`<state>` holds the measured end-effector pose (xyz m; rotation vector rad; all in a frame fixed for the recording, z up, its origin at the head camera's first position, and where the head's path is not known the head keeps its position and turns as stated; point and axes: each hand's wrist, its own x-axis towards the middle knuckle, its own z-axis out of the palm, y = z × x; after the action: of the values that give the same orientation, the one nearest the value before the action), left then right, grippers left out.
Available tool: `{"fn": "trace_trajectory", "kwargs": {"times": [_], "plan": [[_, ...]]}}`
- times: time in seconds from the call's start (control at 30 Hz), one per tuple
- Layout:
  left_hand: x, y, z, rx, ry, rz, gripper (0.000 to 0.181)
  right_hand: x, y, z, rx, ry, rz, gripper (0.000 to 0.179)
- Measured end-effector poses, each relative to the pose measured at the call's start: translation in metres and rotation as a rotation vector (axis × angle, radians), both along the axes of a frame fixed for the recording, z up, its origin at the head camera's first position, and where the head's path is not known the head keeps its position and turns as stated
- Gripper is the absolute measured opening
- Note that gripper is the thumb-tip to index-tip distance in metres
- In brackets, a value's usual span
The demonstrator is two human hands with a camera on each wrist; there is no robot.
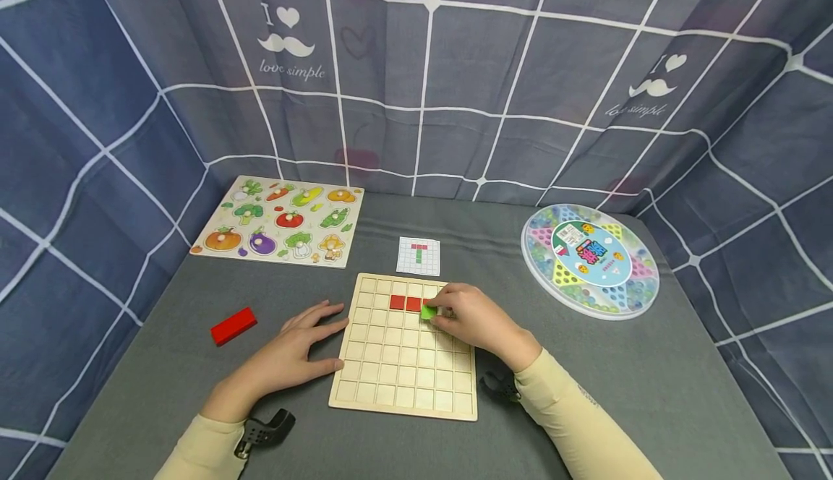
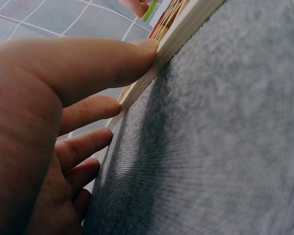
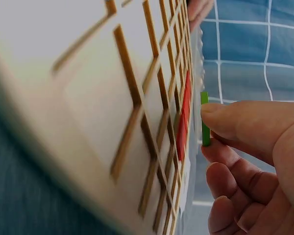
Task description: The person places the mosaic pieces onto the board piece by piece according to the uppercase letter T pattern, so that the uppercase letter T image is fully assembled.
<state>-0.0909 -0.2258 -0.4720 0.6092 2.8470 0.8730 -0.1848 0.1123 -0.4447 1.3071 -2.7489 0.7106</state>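
Note:
A wooden grid board (image 1: 403,379) lies on the table, with red square tiles (image 1: 397,302) in a row near its far edge. My right hand (image 1: 471,321) pinches a green square tile (image 3: 205,120) between thumb and fingers, held just above the board beside the red row. Part of the last red tile is hidden by the hand and the green tile. My left hand (image 1: 299,350) touches the board's left edge with thumb and fingertips, its fingers spread and nearly straight. Behind the board lies a white pattern card (image 1: 429,263) printed with a red and green T on a grid.
Left of the left hand lies a red block (image 1: 233,327). A vegetable puzzle board (image 1: 306,241) is at the back left. The round game board (image 1: 540,285) lies at the back right. A tiled-pattern curtain (image 1: 481,53) surrounds the grey table (image 1: 280,451).

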Motion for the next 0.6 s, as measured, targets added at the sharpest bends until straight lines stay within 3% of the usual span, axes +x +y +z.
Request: {"fn": "trace_trajectory", "kwargs": {"times": [0.27,0.6], "plan": [[0.000,-0.002,-0.002,0.000,0.001,-0.004,0.070,0.005,-0.022,-0.002,0.064,0.010,0.032,0.020],[0.000,0.000,-0.001,-0.004,-0.007,0.003,0.070,0.009,-0.029,-0.002,0.068,0.027,0.032,0.021]]}}
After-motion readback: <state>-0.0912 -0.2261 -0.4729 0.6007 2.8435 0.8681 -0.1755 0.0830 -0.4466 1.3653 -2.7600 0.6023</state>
